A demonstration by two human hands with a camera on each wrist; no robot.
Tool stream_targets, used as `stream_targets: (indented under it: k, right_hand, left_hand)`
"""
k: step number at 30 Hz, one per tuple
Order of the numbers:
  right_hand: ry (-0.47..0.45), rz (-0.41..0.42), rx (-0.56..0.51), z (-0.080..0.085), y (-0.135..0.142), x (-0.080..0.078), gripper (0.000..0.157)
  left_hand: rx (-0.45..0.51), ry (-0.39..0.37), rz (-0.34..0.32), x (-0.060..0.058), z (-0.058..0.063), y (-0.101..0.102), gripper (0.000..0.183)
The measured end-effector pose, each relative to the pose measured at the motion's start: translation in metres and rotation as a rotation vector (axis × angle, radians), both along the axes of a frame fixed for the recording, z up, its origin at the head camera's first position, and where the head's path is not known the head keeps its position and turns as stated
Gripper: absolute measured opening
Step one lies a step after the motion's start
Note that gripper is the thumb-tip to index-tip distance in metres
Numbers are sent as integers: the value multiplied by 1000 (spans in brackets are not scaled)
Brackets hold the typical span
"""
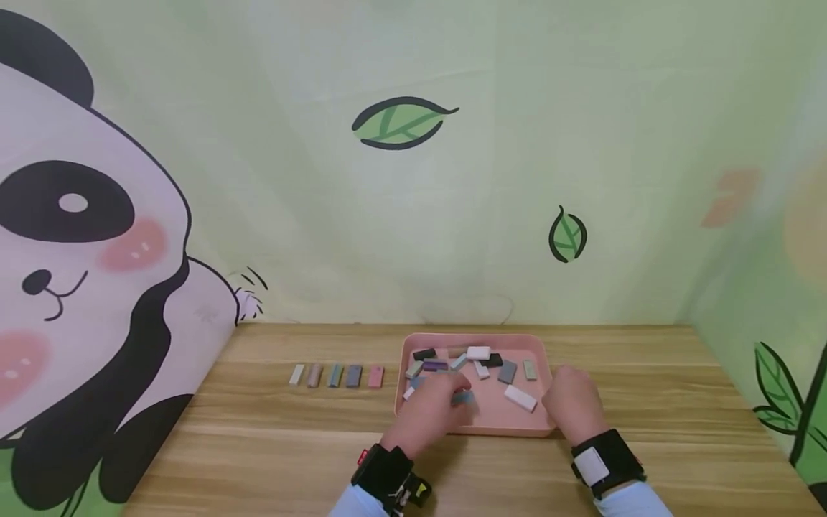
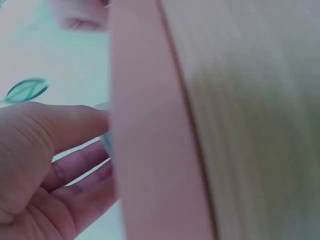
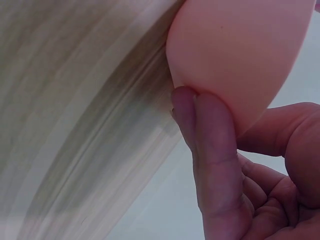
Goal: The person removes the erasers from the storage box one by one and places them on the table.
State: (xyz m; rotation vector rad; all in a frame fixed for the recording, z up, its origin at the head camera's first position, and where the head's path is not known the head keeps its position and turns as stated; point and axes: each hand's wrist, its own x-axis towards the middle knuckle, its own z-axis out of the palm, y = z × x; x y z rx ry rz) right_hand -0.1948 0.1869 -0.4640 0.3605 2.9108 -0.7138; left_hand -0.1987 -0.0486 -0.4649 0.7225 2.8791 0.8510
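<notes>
A pink tray on the table holds several small rectangular blocks in different colours. My left hand reaches over its near left part. Thumb and fingers pinch a blue-grey block; in the left wrist view the tray wall hides most of that block. At the tray's right end, my right hand grips the rim, with fingers against the outside of the corner in the right wrist view. Near the tray's right side lie a white block and a dark grey block.
Left of the tray, several blocks stand apart in a row on the wooden table, from a white block to a pink block. A green printed backdrop rises behind the table's far edge.
</notes>
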Motion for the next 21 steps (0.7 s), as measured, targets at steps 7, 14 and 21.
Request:
stream_targets:
  k: [7, 14, 21]
  right_hand:
    - [3, 6, -9, 0, 0, 1, 14]
    - [-2, 23, 4, 2, 1, 2, 14]
    - [-11, 22, -8, 3, -1, 3, 14]
  left_hand:
    - [189, 137, 205, 0, 18, -37, 19]
    - [331, 126, 471, 1, 20, -79, 23]
    - [287, 77, 652, 0, -2, -102, 30]
